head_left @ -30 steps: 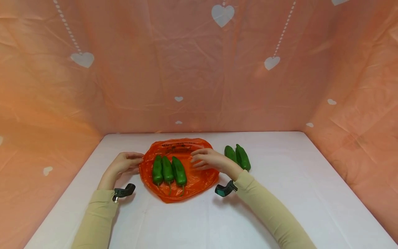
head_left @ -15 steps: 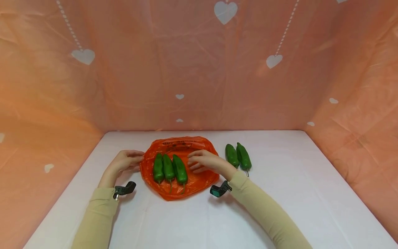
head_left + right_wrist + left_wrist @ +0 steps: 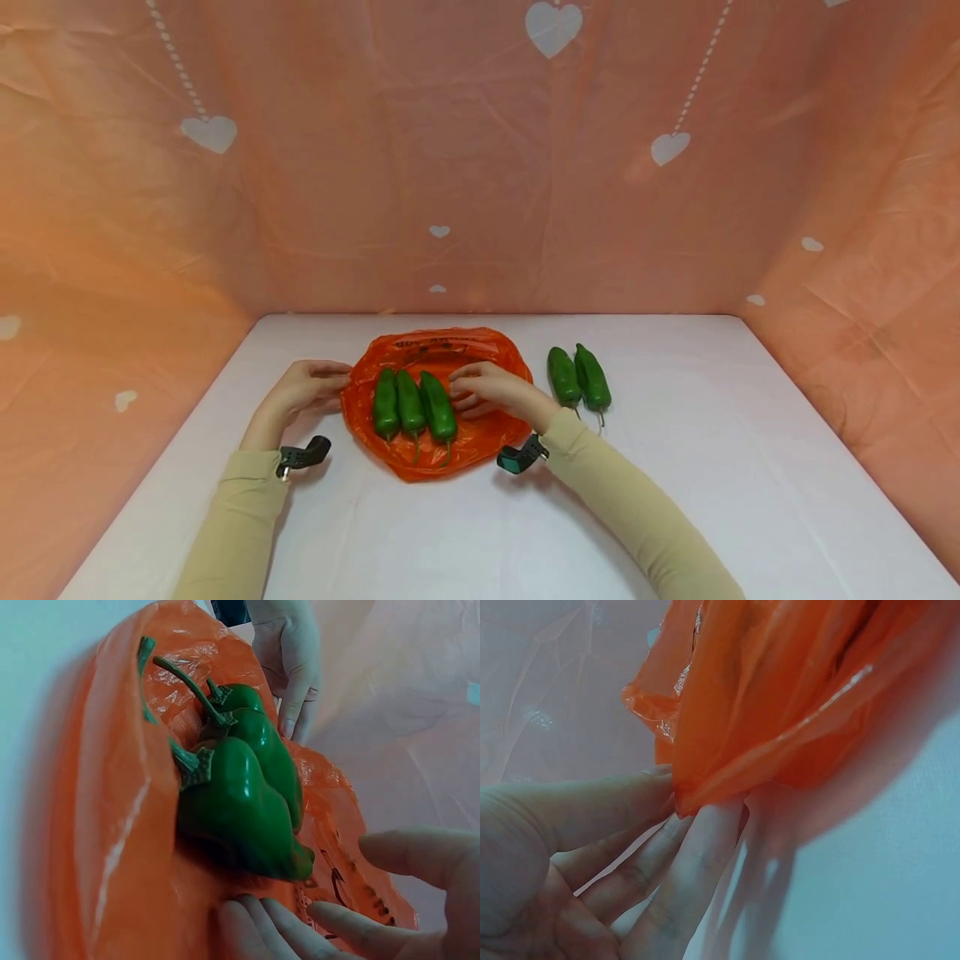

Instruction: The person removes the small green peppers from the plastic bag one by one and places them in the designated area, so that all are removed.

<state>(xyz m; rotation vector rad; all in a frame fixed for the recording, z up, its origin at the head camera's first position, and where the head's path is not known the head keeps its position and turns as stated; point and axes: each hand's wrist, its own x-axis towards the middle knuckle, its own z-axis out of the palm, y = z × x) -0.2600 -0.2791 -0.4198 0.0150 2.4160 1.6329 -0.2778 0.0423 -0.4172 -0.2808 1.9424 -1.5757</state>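
An orange plastic bag [image 3: 480,433] lies spread on the table with its mouth facing up. Side by side in it are three long green peppers [image 3: 410,406], stems toward the near edge. My left hand [image 3: 300,390] is at the bag's left rim; in the left wrist view, thumb and fingertips pinch the edge of the film. Over the right part of the bag is my right hand [image 3: 491,387], fingers relaxed and pointing left. Its fingertips are close to the rightmost pepper [image 3: 240,806], and the right wrist view shows nothing between thumb and fingers.
Two more green peppers [image 3: 564,377] lie on the white table [image 3: 675,433] to the right of the bag. A peach curtain [image 3: 480,183] with white hearts encloses the back and both sides.
My right hand has moved left, closer to the rightmost pepper in the bag. The left hand keeps its place at the rim. The whole view has shifted slightly.
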